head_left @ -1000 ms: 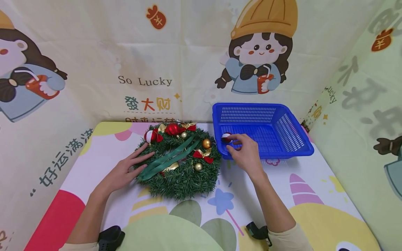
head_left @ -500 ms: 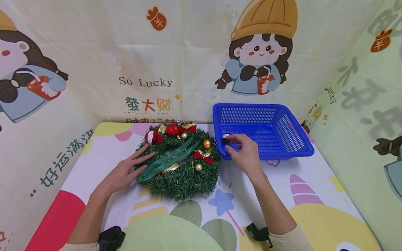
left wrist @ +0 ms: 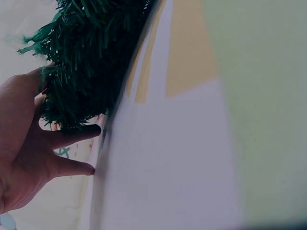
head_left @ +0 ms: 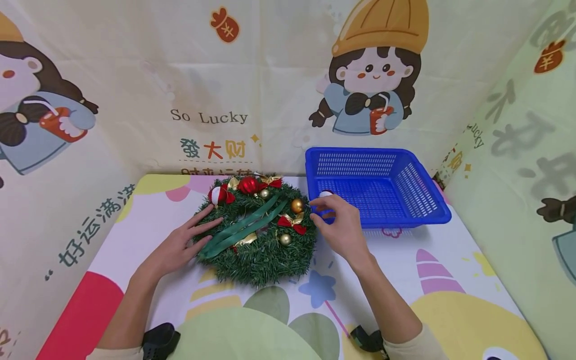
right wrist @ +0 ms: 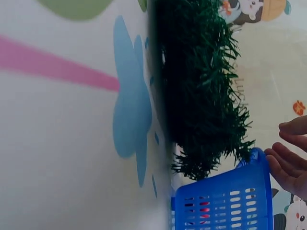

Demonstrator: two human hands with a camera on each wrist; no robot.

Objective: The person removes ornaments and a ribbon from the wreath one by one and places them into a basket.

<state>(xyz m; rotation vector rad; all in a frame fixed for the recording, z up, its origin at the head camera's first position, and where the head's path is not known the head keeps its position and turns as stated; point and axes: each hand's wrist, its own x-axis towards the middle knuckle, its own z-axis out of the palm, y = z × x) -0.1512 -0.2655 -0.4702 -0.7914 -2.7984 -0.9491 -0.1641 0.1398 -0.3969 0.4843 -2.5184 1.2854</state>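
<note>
A green Christmas wreath point(head_left: 265, 265) lies on the table, a green ribbon point(head_left: 238, 230) stretched across it. It bears a shiny red bauble point(head_left: 248, 185), a red-and-white bauble point(head_left: 216, 195), gold baubles such as one on the right point(head_left: 297, 205), and red-and-gold bows. My left hand point(head_left: 175, 247), fingers spread and fairly straight, touches the wreath's left side. Beside its right edge hovers my right hand point(head_left: 339, 225), thumb and fingertips apart, nothing visible between them. Another red-and-white bauble point(head_left: 326, 193) shows behind that hand, inside the blue basket point(head_left: 396, 221), mostly hidden.
Right of the wreath, the basket's near-left corner almost meets it; its rim stands above the table. Printed cloth point(head_left: 279, 100) forms walls behind and at both sides. The tabletop point(head_left: 351, 280) carries cartoon prints.
My right hand has let go of the bauble in the basket and moved left toward the wreath's right edge. The left hand and the wreath have stayed put.
</note>
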